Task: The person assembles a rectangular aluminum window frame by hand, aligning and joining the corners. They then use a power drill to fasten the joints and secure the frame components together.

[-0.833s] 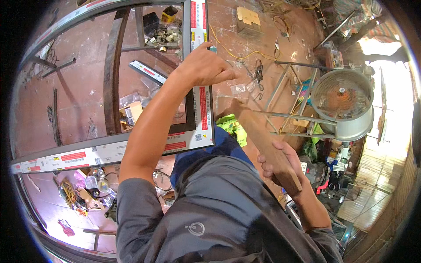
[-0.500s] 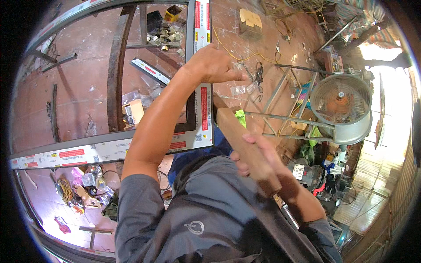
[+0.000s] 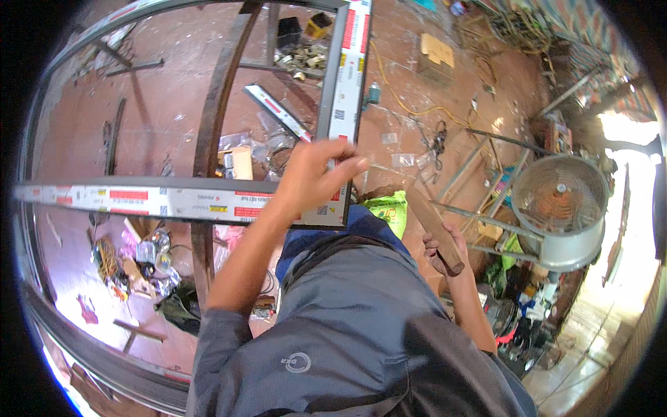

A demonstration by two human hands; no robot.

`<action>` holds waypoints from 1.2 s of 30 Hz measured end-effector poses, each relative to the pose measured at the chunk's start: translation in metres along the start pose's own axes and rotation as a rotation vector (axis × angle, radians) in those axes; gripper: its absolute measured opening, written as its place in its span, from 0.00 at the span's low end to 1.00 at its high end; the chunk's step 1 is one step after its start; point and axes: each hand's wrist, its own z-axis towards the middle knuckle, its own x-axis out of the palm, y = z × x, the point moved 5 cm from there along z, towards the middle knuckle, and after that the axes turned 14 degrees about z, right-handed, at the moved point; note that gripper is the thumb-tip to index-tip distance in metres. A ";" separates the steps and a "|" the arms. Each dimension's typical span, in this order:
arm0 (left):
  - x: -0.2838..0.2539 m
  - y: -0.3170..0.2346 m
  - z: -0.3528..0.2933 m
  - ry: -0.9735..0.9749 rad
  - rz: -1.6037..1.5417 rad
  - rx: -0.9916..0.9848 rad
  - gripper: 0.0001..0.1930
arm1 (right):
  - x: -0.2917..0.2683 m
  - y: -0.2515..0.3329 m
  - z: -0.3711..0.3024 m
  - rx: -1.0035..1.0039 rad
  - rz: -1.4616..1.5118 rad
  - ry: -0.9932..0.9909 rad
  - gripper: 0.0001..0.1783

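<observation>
My left hand (image 3: 314, 177) is over the near right corner of a large rectangular metal frame (image 3: 153, 199), its fingers loosely bent with a gap between thumb and forefinger. I see nothing held in it; whether it touches the frame is unclear. The frame is dark, with white and red printed protective film along its faces. Off to the right, my right hand (image 3: 445, 251) grips the near end of a long brown wooden block (image 3: 435, 226). The block slants away from me, apart from the frame.
A round metal fan (image 3: 556, 208) on a metal stand is at the right. A cardboard box (image 3: 436, 59) sits on the far floor. Beside my legs lies a bright green bag (image 3: 389, 212). A dark metal bar (image 3: 221, 97) crosses beneath the frame. Bags and cables (image 3: 142, 260) clutter the left floor.
My right hand has carried the wooden block rightward, away from my body and the frame. My left hand has come back toward the frame's near corner. The whole view has shifted.
</observation>
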 end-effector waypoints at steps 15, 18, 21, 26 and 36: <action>0.178 0.064 -0.154 -0.707 -1.107 -0.772 0.14 | -0.128 0.165 0.119 -0.284 -0.526 -0.109 0.27; 0.194 0.070 -0.157 -0.877 -1.009 -0.840 0.13 | -0.114 0.189 0.133 -0.067 -0.355 -0.089 0.27; 0.212 0.067 -0.160 -0.986 -0.995 -0.864 0.11 | -0.108 0.226 0.174 -0.102 -0.646 0.001 0.27; 0.219 0.047 -0.149 -1.047 -0.476 -0.939 0.11 | -0.129 0.283 0.251 0.116 -0.598 -0.092 0.25; 0.180 0.009 -0.142 -0.582 1.236 -0.529 0.11 | -0.159 0.281 0.220 -0.034 -0.795 -0.166 0.23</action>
